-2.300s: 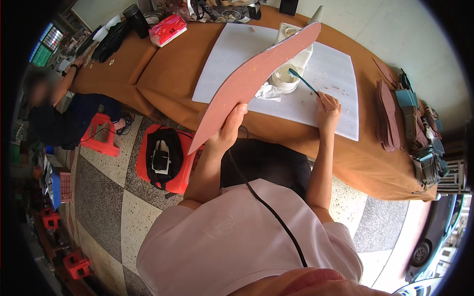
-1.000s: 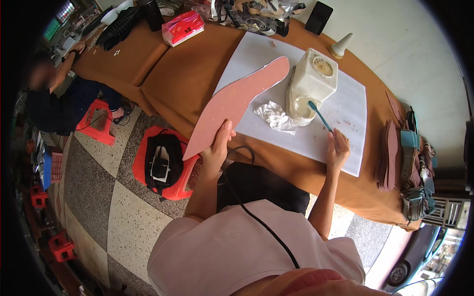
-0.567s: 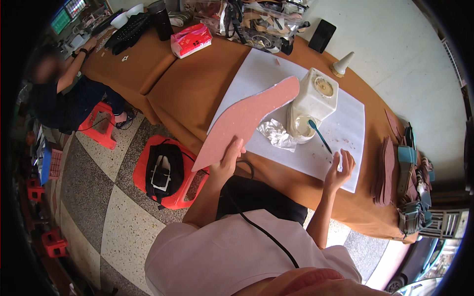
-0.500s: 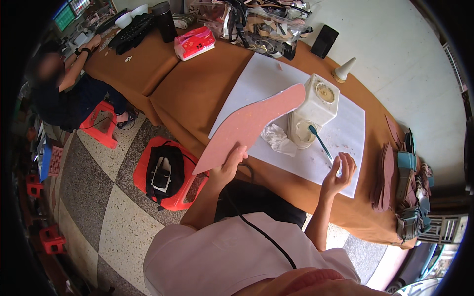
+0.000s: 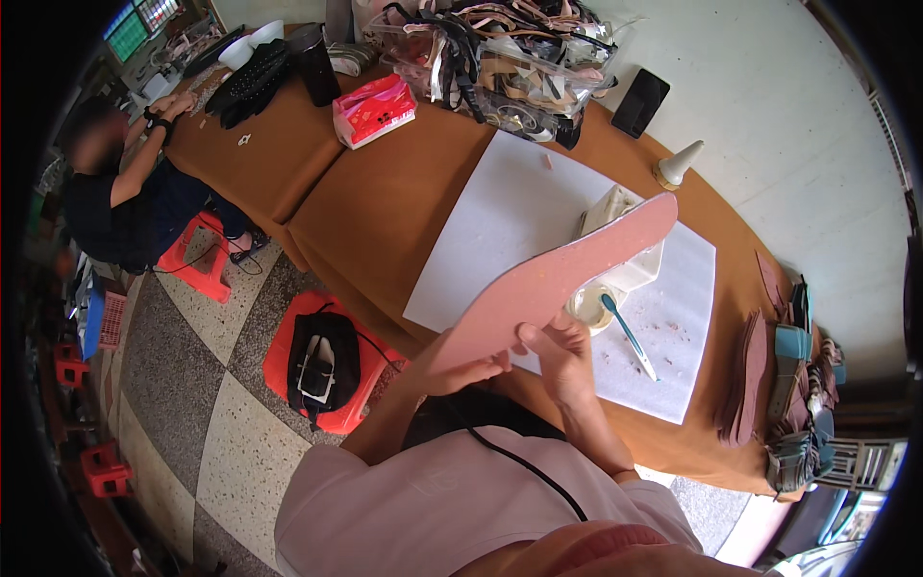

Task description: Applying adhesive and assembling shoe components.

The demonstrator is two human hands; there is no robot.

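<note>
**Both hands on the pink insole above the work sheet**

I hold a long pink insole (image 5: 553, 284) in both hands, lifted clear of the table (image 5: 385, 207) and slanting up and away from my grip toward the far right. My left hand (image 5: 461, 370) is closed on its near end, fingers curled under the edge. My right hand (image 5: 562, 356) sits just beside the left and pinches the same near edge, thumb on the upper face.

Beyond my grip, under the raised insole, lies a white sheet (image 5: 510, 216) spread over the brown table. Just past my right hand a small round pot (image 5: 588, 306) stands on the sheet, with a teal-handled brush (image 5: 630, 337) lying to its right, head toward the pot. A white box (image 5: 625, 264) stands behind the pot, partly hidden by the insole's far end. A white cone (image 5: 676, 165) stands farther off, beyond the sheet's far corner.

Well to the right of my grip, a stack of brown soles (image 5: 745, 375) lies at the table's edge. Far to the left of my grip, another person (image 5: 125, 207) sits at the table. A black bag (image 5: 322, 361) rests on a red stool (image 5: 279, 356) just left of my left forearm.
</note>
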